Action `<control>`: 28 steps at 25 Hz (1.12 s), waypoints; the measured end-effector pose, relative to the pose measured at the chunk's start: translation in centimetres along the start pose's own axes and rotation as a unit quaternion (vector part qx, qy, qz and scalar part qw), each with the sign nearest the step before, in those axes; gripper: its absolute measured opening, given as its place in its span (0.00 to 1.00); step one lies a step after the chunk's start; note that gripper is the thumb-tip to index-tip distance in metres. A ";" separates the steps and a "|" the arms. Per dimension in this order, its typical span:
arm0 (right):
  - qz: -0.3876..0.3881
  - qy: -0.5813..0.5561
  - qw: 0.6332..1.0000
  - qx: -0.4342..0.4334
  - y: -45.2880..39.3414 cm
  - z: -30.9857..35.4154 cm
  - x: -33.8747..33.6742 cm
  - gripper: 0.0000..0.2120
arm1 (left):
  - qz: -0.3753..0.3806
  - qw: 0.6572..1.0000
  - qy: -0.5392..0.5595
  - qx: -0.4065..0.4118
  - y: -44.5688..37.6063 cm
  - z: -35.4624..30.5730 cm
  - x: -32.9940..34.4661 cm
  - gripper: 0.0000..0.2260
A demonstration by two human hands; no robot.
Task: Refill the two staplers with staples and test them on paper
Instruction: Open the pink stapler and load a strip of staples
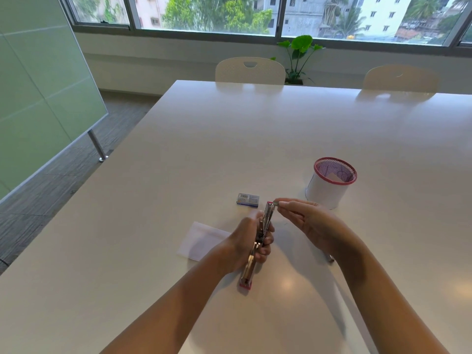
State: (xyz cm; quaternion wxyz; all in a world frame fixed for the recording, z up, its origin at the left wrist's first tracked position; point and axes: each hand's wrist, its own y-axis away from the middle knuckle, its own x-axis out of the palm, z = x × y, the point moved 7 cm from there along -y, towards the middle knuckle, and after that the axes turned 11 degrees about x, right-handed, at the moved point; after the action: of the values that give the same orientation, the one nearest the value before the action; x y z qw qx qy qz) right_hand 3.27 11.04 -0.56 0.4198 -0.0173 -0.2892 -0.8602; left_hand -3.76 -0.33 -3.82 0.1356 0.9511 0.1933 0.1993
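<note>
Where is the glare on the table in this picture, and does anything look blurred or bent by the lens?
In the head view, a soft glare spot lies on the table near the right forearm, with chair reflections at the far edge; the left hand and the stapler look slightly motion-blurred; the wide-angle lens bows the window frame.

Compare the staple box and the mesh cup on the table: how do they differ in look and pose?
The staple box is a small, flat, closed blue-grey carton lying on its side; the mesh cup is much larger, round, and stands upright with its mouth open. The box is printed with a label and barcode, while the cup has a pink rim, mesh inside and a white outer wall. The box lies left of the cup. Both rest on the white table, untouched by either hand.
</note>
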 end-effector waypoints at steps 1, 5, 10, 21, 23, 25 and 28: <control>0.002 0.000 1.000 0.004 0.0 0.0 -0.1 0.08 | 0.003 1.000 0.000 0.001 0.0 0.0 0.0 0.15; 0.008 0.099 0.995 -0.012 0.2 0.1 0.3 0.08 | 0.011 1.000 -0.009 0.002 0.0 -0.1 -0.1 0.15; 0.006 0.144 0.989 -0.043 0.0 0.7 0.7 0.10 | 0.019 1.000 -0.018 0.004 0.2 -0.1 0.1 0.14; -0.080 0.394 0.902 -0.159 0.4 2.0 1.2 0.12 | 0.031 0.999 -0.027 0.020 0.5 -0.2 0.3 0.15; -0.102 0.441 0.868 -0.205 0.9 2.5 1.7 0.07 | 0.033 0.999 -0.024 0.017 0.5 -0.2 0.2 0.15; -0.113 0.466 0.841 -0.249 1.5 2.9 2.4 0.04 | 0.030 0.999 -0.014 0.010 0.4 -0.1 0.1 0.14; -0.107 0.512 0.804 -0.283 1.6 2.9 3.3 0.04 | 0.027 1.000 -0.002 0.003 0.3 0.0 0.1 0.14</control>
State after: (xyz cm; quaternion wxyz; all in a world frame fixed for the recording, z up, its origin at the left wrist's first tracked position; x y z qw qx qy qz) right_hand 1.70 9.38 3.53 0.3890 0.3388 0.2244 -0.8268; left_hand -3.57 -0.57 -3.66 0.1280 0.9565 0.1682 0.2009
